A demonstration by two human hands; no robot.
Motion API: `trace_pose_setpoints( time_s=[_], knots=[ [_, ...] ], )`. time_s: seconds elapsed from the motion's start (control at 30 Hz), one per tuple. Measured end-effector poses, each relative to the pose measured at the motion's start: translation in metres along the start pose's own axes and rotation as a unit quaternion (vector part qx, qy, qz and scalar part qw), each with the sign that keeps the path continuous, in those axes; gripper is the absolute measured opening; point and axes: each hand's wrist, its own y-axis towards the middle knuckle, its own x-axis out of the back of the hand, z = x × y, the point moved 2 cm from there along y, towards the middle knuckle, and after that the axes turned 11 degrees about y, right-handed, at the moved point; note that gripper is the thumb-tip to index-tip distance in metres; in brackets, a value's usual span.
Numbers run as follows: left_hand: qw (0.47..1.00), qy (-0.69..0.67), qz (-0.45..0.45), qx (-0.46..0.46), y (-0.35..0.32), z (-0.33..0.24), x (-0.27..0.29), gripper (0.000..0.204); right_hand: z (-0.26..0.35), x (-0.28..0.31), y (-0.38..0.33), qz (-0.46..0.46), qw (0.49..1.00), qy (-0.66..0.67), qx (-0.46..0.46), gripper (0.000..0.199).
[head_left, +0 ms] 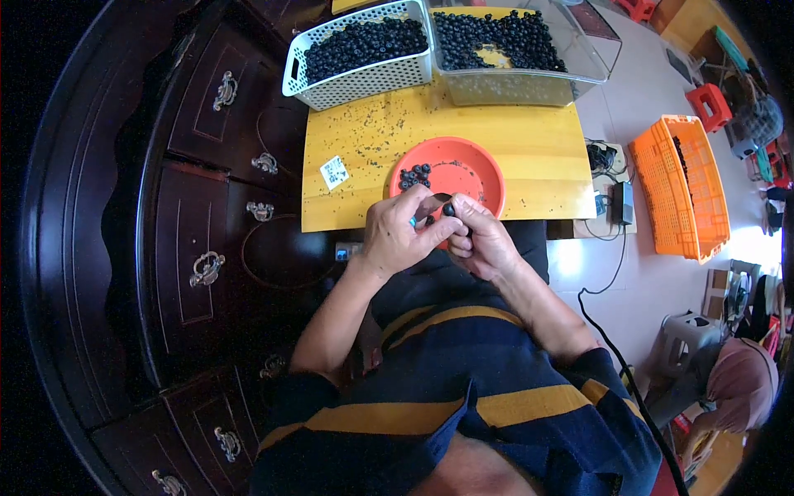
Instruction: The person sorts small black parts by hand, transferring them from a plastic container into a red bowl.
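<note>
Seen from above, a seated person's two bare hands meet just over the near edge of a small yellow wooden table (529, 157). The left hand (395, 236) is curled, its thumb and fingertips pressed together toward the right hand; something small and teal shows between its fingers, too small to identify. The right hand (484, 240) is also curled, and a small dark round berry (449, 210) sits pinched at the fingertips where the two hands touch. Which hand carries most of the grip cannot be told.

Directly beyond the hands, on the table's near edge, rests a shallow round orange bowl (475, 169). A small cluster of dark berries (414, 176) lies on its left side; the rest of the bowl is bare. The tabletop is sprinkled with dark specks, and a small white square label (334, 172) lies on its left part.

At the far edge of the table stand two containers side by side, touching. On the left is a white perforated plastic basket (364, 81) heaped with dark berries. On the right is a clear plastic bin (529, 83), also holding many dark berries.

The person wears a dark blue top with yellow stripes. To the left stands a dark wooden cabinet (207, 207) with ornate metal drawer handles. To the right, on the pale floor, well apart from the table, sits an orange plastic crate (682, 186), with black cables running between.
</note>
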Motion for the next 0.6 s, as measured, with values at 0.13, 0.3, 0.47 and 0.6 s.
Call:
trace_pose_setpoints(
  time_s=[0.13, 0.3, 0.47, 0.6],
  knots=[
    [0.998, 0.022, -0.012, -0.060, 0.003, 0.002, 0.002, 0.039, -0.001, -0.001, -0.001, 0.011, 1.000, -0.017, -0.001, 0.023],
    [0.995, 0.066, 0.011, -0.069, 0.001, 0.000, 0.002, 0.043, -0.002, 0.010, 0.001, 0.035, 0.999, 0.016, -0.022, 0.016],
    [0.992, 0.092, 0.014, -0.086, -0.002, 0.001, 0.001, 0.044, -0.006, 0.014, 0.000, 0.027, 1.000, 0.007, -0.012, 0.016],
    [0.991, 0.094, 0.019, -0.094, -0.002, 0.006, -0.002, 0.041, -0.004, 0.010, 0.000, 0.037, 0.999, -0.004, -0.005, 0.015]
  ],
)
